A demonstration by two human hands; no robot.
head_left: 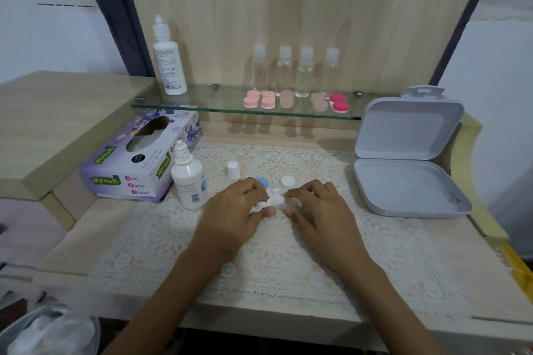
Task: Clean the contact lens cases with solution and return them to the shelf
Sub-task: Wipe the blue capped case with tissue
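Desk, seen from beside the seated person. The left hand [230,210] and right hand [323,210] meet over a lace mat [274,262], both palm down with fingers curled. The left hand grips one end of a twisted white tissue [269,202]. The right hand's fingertips pinch its other end, and whatever lies beneath them is hidden. Just behind the hands, on the mat, sit a blue cap [262,182] and a white cap [287,181], side by side and close to the tissue. The body of the case they belong to cannot be made out. Left of the hands stands a solution bottle [187,179], upright and uncapped, with a small cap [233,170] standing apart from it on the mat. A tissue box [135,161] lies behind the bottle, touching or nearly touching it. A glass shelf [202,105] runs along the back panel above the desk [83,233]. On its left end stands a tall bottle [170,66]. Toward its right stand four clear bottles [284,70] in a row. In front of them the other cases [268,102] lie closed: pink ones at left, paler ones in the middle, a red one at right. At the right of the mat a grey box [409,181] lies with its lid raised.
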